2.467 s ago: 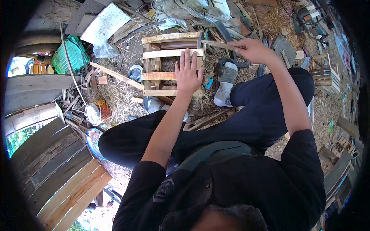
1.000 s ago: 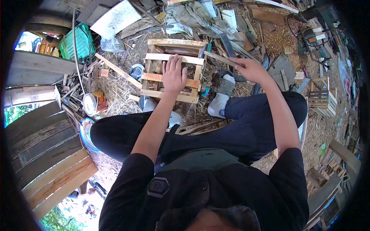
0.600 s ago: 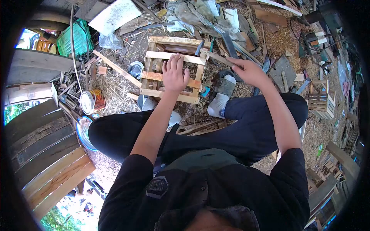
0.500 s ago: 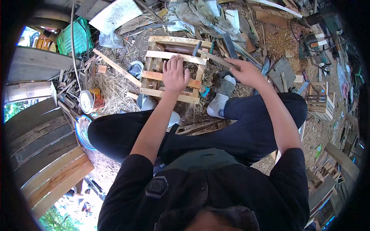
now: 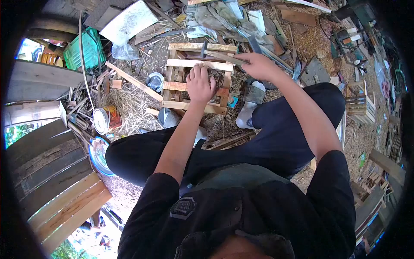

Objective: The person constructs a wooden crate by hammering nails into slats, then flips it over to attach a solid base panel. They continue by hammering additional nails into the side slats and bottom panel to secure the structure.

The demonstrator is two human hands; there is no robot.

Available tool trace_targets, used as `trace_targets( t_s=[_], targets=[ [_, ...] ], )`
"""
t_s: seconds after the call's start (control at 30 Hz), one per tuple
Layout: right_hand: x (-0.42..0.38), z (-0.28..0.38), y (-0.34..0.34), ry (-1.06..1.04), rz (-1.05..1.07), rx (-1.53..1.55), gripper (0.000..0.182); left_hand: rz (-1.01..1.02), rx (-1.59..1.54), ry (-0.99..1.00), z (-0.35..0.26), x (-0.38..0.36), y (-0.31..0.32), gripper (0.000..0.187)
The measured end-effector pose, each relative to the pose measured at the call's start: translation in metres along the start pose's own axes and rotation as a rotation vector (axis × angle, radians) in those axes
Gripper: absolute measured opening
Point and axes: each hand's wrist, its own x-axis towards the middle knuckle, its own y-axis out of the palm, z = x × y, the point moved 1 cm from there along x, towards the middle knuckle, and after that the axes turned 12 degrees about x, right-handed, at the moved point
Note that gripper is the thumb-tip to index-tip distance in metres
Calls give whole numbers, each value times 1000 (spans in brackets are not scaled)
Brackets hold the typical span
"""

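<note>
A small slatted wooden crate (image 5: 196, 105) stands on the ground between the feet. My left hand (image 5: 201, 85) lies on its middle, the fingers spread over the slats and reaching the pale upper slat (image 5: 181, 63). My right hand (image 5: 258, 67) is closed round the wooden handle of a hammer (image 5: 222, 57). The hammer's dark head is over the upper part of the crate, near the top slat (image 5: 185, 46). Whether the head touches the wood, I cannot tell.
A paint can (image 5: 101, 120) and a white bucket (image 5: 155, 81) stand left of the crate. A long wood strip (image 5: 133, 81) leans towards it. Further off are a green plastic crate (image 5: 84, 49), a cloth heap (image 5: 211, 18), and another slatted crate (image 5: 360, 108) at right.
The hammer and my right hand have moved left and slightly up in the view, and the hammer head now lies further left over the crate. My left hand stays on the slats.
</note>
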Motion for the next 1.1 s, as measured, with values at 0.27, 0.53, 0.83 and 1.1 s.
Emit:
trace_targets(
  t_s=[0.27, 0.53, 0.83, 1.1],
  targets=[
    [17, 16, 10, 83, 70, 4, 52, 26, 46, 13, 1, 0, -5, 48],
    [20, 24, 10, 95, 57, -52, 55, 49, 0, -5, 0, -1, -6, 44],
    [23, 14, 10, 84, 79, -70, 55, 47, 25, -10, 0, -1, -5, 42],
    [26, 2, 10, 44, 48, -72, 55, 86, 24, -8, -1, -1, -6, 44]
  ],
)
